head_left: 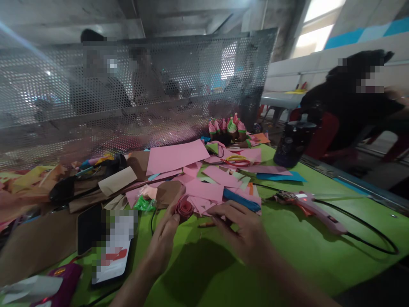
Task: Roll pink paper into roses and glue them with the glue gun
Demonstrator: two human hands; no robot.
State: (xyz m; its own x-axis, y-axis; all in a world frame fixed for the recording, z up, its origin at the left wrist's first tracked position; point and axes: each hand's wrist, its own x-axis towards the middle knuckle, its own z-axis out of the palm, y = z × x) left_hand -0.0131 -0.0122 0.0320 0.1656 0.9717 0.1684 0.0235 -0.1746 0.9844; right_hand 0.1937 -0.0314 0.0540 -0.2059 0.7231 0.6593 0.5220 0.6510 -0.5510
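A rolled coil of pink paper (184,207) rests against my left hand (166,228), whose thumb and fingers close on its left side. My right hand (241,224) reaches over from the right, its fingers apart and its fingertips at the edge of the pink paper scraps (203,204). A brown pencil-like stick (207,224) lies on the green table just left of that hand's thumb. Behind the right hand is a strip of blue crumpled material (241,200). Whether the right fingertips pinch a scrap is hard to make out.
A pink glue gun (322,215) with a looping black cord lies at right. Scissors (236,160) rest on pink sheets (177,155). Paper cupcake-like figures (232,127) and a dark bottle (294,143) stand farther back. Two phones (91,230) (115,256) lie at left.
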